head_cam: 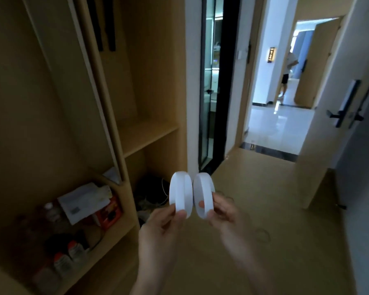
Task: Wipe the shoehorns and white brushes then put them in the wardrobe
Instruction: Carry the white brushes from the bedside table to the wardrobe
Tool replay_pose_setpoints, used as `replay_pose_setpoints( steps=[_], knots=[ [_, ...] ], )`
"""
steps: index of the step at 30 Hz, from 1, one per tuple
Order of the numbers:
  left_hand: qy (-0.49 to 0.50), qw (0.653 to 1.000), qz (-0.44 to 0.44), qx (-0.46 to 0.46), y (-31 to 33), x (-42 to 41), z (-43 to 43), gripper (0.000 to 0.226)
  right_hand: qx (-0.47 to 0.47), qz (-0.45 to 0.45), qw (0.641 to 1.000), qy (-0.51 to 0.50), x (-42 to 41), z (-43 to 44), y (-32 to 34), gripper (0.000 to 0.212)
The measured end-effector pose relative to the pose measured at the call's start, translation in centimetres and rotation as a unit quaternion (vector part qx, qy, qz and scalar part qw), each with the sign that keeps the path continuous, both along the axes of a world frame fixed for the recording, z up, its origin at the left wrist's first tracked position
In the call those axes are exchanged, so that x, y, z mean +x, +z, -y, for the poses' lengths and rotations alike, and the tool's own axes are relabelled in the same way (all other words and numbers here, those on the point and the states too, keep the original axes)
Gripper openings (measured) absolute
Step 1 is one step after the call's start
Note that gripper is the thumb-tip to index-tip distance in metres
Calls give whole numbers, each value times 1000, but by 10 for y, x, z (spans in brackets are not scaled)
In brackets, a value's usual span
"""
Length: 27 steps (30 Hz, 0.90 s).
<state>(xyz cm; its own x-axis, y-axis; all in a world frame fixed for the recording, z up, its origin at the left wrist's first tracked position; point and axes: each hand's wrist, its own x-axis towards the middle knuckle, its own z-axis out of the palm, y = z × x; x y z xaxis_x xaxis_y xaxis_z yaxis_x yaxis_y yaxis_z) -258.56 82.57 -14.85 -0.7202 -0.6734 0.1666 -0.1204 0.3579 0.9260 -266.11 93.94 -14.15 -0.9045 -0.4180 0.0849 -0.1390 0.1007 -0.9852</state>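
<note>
Big pale-wood wardrobe (41, 103) fills the whole left side, standing open, and two long dark strips (107, 24) hang high inside it; what they are, I cannot tell. The tan floor (264, 199) runs off to the right, where a white door (315, 167) with a black handle stands ajar, and a black-framed glass door (209, 92) sits just past the wardrobe. Down low, the wardrobe's bottom shelf (119, 228) carries a red box (109, 213) with a folded paper (83, 201) lying on it, and a row of orange-capped bottles (62, 265) nearer the camera. Now the hands, both up in the middle of the view, in front of the wardrobe and clear of its shelves. The left hand (160, 233) has its fingers curled, thumb and fingertips pinching the lower end of the left white brush (180, 194). The right hand (228, 216) does the same, fingers bent in and nipping the lower end of the right white brush (203, 194). Both brushes are oval, held on end with the long axis running up and away from the person, free ends topmost. They stand side by side, upper ends just beside each other; whether they touch, I cannot tell. A small orange spot shows on the face of the right one, near the fingers.
</note>
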Motion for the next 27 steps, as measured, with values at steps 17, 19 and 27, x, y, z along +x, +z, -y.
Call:
replay_pose_setpoints(
  steps=[17, 19, 27],
  knots=[
    [190, 978, -12, 90, 9, -298, 109, 15, -38, 46, 976, 212, -339, 155, -8, 33],
    [188, 977, -1, 98, 0, -333, 139, 14, -21, 40, 978, 205, -371, 183, -13, 37],
    [107, 989, 7, 104, 11, -472, 290, 18, 8, -5, 989, 149, -499, 321, 12, 49]
  ],
)
